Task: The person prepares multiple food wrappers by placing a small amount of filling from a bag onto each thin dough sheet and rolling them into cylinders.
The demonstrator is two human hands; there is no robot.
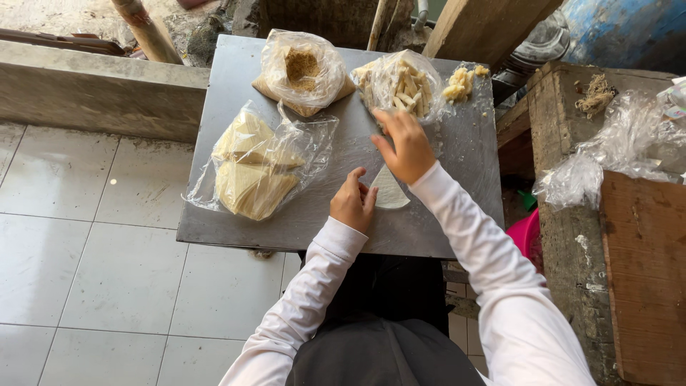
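A pale triangular wrapper sheet (pixel 390 191) lies flat on the grey metal table (pixel 229 93). My left hand (pixel 352 202) rests on the table at the sheet's left edge, fingers bent and touching it. Just above the sheet hovers my right hand (pixel 404 145), fingers spread, reaching toward a clear bag of pale sticks (pixel 401 84). Neither hand grips anything. To the left, a plastic bag holds a stack of triangular wrappers (pixel 251 166). A bag of brown crumbs (pixel 303 67) sits at the far side.
A small pile of yellowish pieces (pixel 459 82) lies at the table's far right corner. Crumpled clear plastic (pixel 614 146) covers a wooden bench on the right. A pink tub (pixel 525 236) sits below the table edge. White floor tiles (pixel 107 271) stretch to the left.
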